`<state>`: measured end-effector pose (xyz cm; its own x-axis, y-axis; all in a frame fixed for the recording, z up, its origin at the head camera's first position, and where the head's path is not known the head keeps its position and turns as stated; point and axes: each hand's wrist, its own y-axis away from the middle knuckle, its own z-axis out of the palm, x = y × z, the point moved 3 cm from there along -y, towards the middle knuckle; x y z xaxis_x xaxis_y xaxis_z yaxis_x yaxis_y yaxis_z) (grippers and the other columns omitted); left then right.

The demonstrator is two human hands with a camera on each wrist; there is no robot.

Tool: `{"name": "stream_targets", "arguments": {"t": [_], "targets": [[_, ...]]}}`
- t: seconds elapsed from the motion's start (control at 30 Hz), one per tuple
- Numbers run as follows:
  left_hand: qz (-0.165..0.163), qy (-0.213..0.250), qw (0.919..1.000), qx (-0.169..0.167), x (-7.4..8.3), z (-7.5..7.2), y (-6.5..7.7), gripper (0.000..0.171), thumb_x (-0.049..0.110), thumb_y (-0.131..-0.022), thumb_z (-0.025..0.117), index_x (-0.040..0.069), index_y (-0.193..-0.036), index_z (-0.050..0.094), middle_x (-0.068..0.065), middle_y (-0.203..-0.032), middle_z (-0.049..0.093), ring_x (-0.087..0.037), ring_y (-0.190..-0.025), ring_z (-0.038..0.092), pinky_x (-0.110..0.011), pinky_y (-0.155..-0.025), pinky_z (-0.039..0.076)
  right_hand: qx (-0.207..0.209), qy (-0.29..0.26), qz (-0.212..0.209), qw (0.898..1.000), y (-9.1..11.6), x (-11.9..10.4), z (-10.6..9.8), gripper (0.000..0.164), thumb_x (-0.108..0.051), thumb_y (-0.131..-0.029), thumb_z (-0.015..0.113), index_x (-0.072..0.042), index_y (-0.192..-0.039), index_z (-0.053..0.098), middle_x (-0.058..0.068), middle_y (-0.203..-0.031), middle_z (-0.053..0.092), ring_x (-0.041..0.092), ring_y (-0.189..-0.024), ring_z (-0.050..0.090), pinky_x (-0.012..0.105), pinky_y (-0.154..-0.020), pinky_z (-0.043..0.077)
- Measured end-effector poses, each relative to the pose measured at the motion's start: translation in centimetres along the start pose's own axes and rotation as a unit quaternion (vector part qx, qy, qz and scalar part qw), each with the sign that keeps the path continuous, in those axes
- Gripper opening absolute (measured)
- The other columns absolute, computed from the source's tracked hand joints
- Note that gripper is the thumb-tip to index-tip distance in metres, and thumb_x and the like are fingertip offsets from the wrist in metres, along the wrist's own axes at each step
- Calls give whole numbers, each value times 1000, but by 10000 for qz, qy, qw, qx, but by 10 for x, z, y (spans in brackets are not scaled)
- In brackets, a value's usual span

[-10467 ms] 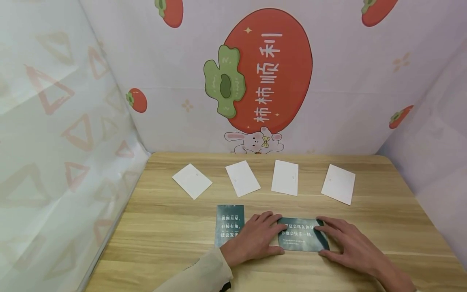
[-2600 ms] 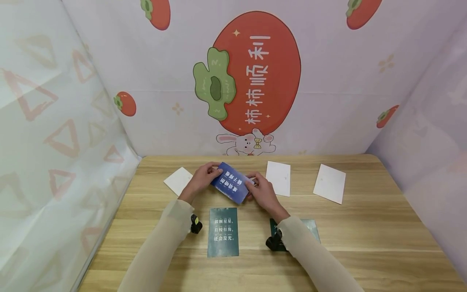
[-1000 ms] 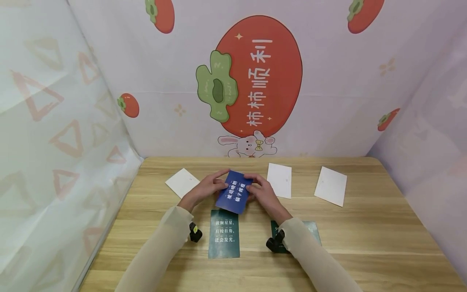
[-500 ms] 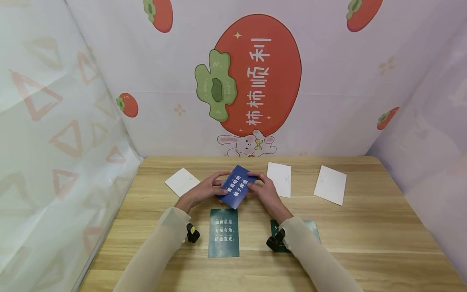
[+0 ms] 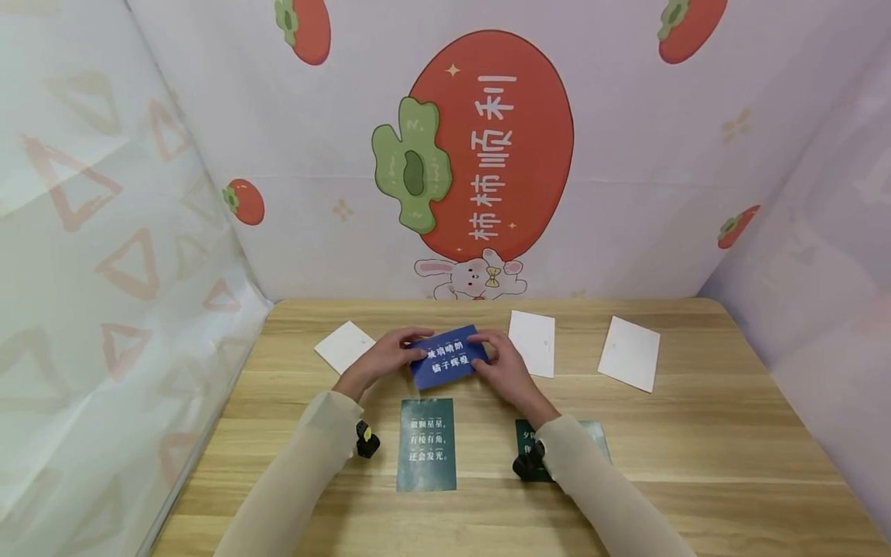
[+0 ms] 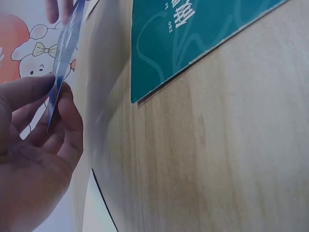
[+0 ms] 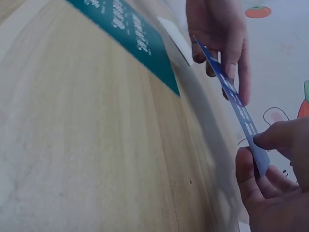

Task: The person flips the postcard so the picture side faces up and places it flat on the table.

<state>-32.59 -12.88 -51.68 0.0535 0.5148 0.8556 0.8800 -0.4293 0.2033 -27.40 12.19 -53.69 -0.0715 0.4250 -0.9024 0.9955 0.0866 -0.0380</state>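
Both hands pinch one blue card (image 5: 448, 357) printed with white Chinese characters, raised above the far part of the table. My left hand (image 5: 385, 356) has its left end, my right hand (image 5: 506, 370) its right end. The left wrist view shows the card (image 6: 63, 53) nearly edge-on, between thumb and fingers of the left hand (image 6: 38, 164). From the right wrist, the right hand (image 7: 280, 193) grips the near end in the same way. Just in front of the blue card lies a teal card (image 5: 426, 472) with white text.
Another teal card (image 5: 592, 437) lies partly hidden under the right wrist's black camera (image 5: 530, 462). Along the back are three white cards: one at the left (image 5: 343, 348), partly behind the left hand, one right of centre (image 5: 532, 344), one further right (image 5: 629, 353). A printed backdrop rises behind the table.
Earlier, both hands were on the right teal card and four white cards lay at the back. The second from left is gone from there; the held blue card has been turned until its text reads nearly upright.
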Motion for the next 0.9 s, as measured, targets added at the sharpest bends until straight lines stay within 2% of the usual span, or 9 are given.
{"name": "stream_targets", "arguments": {"t": [0.07,0.17,0.27,0.4,0.53,0.63,0.7,0.77,0.9], "targets": [[106,-159,9998,113,2,0,-1,47,13,-105,69,13,-152,64,-19,-154,63,-39,-138,61,-52,-114,51,-35,235,-163,9996,2,-2,1,46,-4,-101,74,-11,-146,67,17,-165,47,20,-96,58,28,-82,51],[184,-383,9988,244,3,1,-4,48,8,-104,69,10,-151,64,-18,-158,60,-41,-149,53,-57,-125,40,-67,486,-310,9983,3,-3,2,49,-4,-101,75,-11,-148,65,16,-165,47,17,-93,55,27,-80,47],[151,-560,9976,369,4,4,-6,46,6,-104,69,12,-150,65,-16,-160,59,-40,-154,49,-58,-129,35,-66,632,-348,9974,5,-4,2,52,-5,-101,75,-12,-150,63,15,-164,49,17,-92,54,28,-79,46],[142,-724,9958,534,3,7,-8,44,4,-105,68,13,-148,67,-15,-158,61,-39,-153,49,-58,-129,35,-12,812,-351,9961,6,-3,3,56,-5,-100,76,-11,-153,60,17,-158,53,18,-92,57,29,-80,50],[231,-924,9934,632,4,9,-8,44,5,-106,67,14,-148,66,-14,-158,60,-37,-153,50,-57,-129,36,-10,1027,-387,9940,7,-3,4,59,-7,-99,78,-9,-154,58,18,-154,52,25,-104,59,39,-92,54],[329,-1072,9915,660,3,10,-9,44,5,-106,67,15,-149,66,-14,-159,60,-36,-154,50,-56,-129,36,-29,1283,-503,9905,7,-3,5,61,-11,-99,78,-9,-155,56,19,-160,47,35,-129,59,50,-112,51],[406,-1157,9903,654,3,10,-10,44,4,-106,67,14,-149,66,-14,-158,60,-36,-153,50,-56,-129,36,-46,1439,-591,9878,7,-3,6,62,-13,-98,78,-9,-156,56,19,-167,41,40,-146,51,58,-122,44],[491,-1260,9888,629,3,11,-10,45,3,-106,67,13,-149,65,-14,-158,60,-36,-153,50,-56,-129,36,-72,1602,-678,9847,6,-3,6,64,-16,-97,80,-9,-157,56,19,-173,36,43,-156,41,61,-126,39],[641,-1508,9846,603,2,12,-12,45,4,-105,68,11,-149,65,-13,-157,62,-36,-152,51,-56,-129,36,-301,1843,-766,9794,5,-2,6,70,-21,-96,83,-13,-160,54,16,-177,31,43,-159,37,62,-126,38]]}}
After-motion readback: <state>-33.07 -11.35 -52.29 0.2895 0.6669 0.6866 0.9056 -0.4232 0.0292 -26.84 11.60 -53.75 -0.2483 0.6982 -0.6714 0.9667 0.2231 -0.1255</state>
